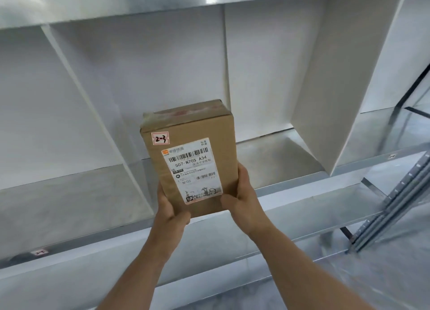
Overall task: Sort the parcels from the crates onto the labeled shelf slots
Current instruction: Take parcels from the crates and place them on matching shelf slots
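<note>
Parcel [193, 160] and its surroundings, as I see them through the head camera.

(a) Metal shelf [302, 200]: its grey deck fills most of the view, with an upper deck [116, 2] above it.

(b) White back panel [139, 65], which closes the rear of the slots.

(c) Right divider [337, 100] and left divider [93, 114]: white boards standing on the deck that bound the middle slot. The left one's front edge runs just behind the parcel's lower left side and is the nearest thing to it. The right one stands well apart.

(d) Slotted steel upright [395, 200] at the far right, clear of both arms.

(e) The parcel, a brown taped carton, is held upright in front of the middle slot with its top towards the back panel. I cannot tell whether its base touches the deck.

(f) My right hand [242, 193] grips the lower right edge, thumb on the front face. My left hand [171, 207] clasps the lower left corner, fingers curled round it.

(g) White shipping label [193, 170] reading "507-N705 A34".

(h) Red-bordered sticker [160, 138], handwritten "2-3".

(i) Slot tag [39, 252] on the shelf's front lip at far left, too blurred to read.
</note>
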The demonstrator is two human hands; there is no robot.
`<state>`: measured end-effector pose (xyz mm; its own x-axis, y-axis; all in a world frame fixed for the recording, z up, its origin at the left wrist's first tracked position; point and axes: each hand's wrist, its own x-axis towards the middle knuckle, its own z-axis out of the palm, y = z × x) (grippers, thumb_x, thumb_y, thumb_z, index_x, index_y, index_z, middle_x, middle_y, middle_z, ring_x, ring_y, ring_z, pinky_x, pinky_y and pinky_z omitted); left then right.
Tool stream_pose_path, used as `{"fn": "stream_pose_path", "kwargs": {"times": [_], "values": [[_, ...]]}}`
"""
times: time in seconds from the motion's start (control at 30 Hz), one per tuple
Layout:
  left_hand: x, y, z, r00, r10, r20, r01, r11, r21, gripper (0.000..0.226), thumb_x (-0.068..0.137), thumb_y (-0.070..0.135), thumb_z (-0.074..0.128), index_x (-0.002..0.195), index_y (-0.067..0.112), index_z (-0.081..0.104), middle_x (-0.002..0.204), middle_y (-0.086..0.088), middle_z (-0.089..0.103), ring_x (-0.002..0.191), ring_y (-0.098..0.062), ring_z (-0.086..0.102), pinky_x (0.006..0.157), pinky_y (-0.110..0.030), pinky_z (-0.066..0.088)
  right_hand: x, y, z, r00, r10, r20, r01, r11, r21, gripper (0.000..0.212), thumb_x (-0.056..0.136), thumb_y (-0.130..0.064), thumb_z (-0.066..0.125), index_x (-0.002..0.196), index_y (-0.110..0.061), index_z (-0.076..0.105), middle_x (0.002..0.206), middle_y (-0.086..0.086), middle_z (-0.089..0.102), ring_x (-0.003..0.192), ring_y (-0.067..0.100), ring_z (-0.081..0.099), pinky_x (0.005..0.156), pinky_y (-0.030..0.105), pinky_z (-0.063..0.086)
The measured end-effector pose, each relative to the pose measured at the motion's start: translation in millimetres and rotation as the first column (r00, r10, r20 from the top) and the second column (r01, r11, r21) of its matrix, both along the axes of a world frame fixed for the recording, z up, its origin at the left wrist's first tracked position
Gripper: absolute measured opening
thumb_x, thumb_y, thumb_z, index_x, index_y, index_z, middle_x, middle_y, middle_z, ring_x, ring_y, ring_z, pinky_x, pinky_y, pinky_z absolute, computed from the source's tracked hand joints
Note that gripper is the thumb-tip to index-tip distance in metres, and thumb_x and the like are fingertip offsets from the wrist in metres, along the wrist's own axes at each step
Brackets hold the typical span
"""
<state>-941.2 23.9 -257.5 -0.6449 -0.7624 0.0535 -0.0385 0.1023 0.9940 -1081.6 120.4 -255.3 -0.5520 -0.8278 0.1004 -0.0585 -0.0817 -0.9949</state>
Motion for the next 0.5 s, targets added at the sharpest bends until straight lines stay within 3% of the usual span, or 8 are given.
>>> {"fn": "stream_pose_path", "kwargs": {"times": [0.1,0.17,0.27,0.37,0.43,0.5], "values": [[-4,-4,-12,0.997,0.044,0.063,-0.041,0.998,-0.052,0.086,0.066,-0.001,0.045,0.134,0.047,0.022,0.116,0.035,0.059,0.109,0.012,0.055,0.083,-0.018,0.049,-3,-7,-13,1.0,-0.012,-0.018,0.012,0.999,0.033,0.078,0.069,-0.004,0.042,0.135,-0.044,0.027,0.128,-0.01,0.055,0.121,0.008,0.053,0.094,0.031,0.052],[-6,-6,-12,0.994,0.059,0.095,-0.051,0.995,-0.085,0.086,0.078,-0.016,0.044,0.131,0.048,0.023,0.12,0.032,0.056,0.11,0.015,0.054,0.088,-0.016,0.046,-5,-10,-19,0.999,-0.005,-0.039,0.007,0.999,0.048,0.08,0.073,0.004,0.041,0.136,-0.044,0.024,0.129,-0.01,0.054,0.121,0.006,0.052,0.093,0.025,0.052],[-8,-9,-5,0.983,0.065,0.169,-0.049,0.994,-0.098,0.089,0.081,-0.026,0.034,0.124,0.051,0.025,0.123,0.03,0.051,0.108,0.02,0.051,0.083,-0.004,0.043,-10,-13,-17,0.997,0.009,-0.082,-0.004,0.998,0.059,0.085,0.076,0.021,0.037,0.128,-0.046,0.028,0.127,-0.01,0.052,0.117,0.0,0.051,0.083,0.009,0.048],[-7,-11,0,0.968,0.06,0.242,-0.035,0.993,-0.109,0.085,0.082,-0.025,0.035,0.117,0.052,0.025,0.121,0.029,0.048,0.104,0.022,0.049,0.077,0.004,0.038,-14,-11,-15,0.989,0.037,-0.142,-0.03,0.998,0.051,0.092,0.072,0.028,0.036,0.128,-0.046,0.033,0.122,-0.021,0.055,0.118,-0.001,0.052,0.087,0.011,0.047],[-7,-12,1,0.963,0.061,0.264,-0.026,0.991,-0.132,0.082,0.082,-0.024,0.034,0.113,0.051,0.027,0.119,0.029,0.047,0.097,0.03,0.047,0.076,0.006,0.037,-16,-9,-18,0.979,0.059,-0.193,-0.04,0.994,0.104,0.095,0.075,0.025,0.039,0.137,-0.045,0.029,0.124,-0.027,0.054,0.119,-0.002,0.051,0.091,0.013,0.047],[-8,-14,2,0.958,0.067,0.278,-0.026,0.989,-0.149,0.078,0.083,-0.024,0.034,0.112,0.048,0.03,0.117,0.03,0.046,0.095,0.031,0.046,0.075,0.007,0.036,-21,-9,-19,0.967,0.068,-0.247,-0.021,0.982,0.188,0.092,0.08,0.018,0.042,0.147,-0.041,0.019,0.125,-0.028,0.052,0.112,-0.003,0.052,0.085,0.005,0.044]]}}
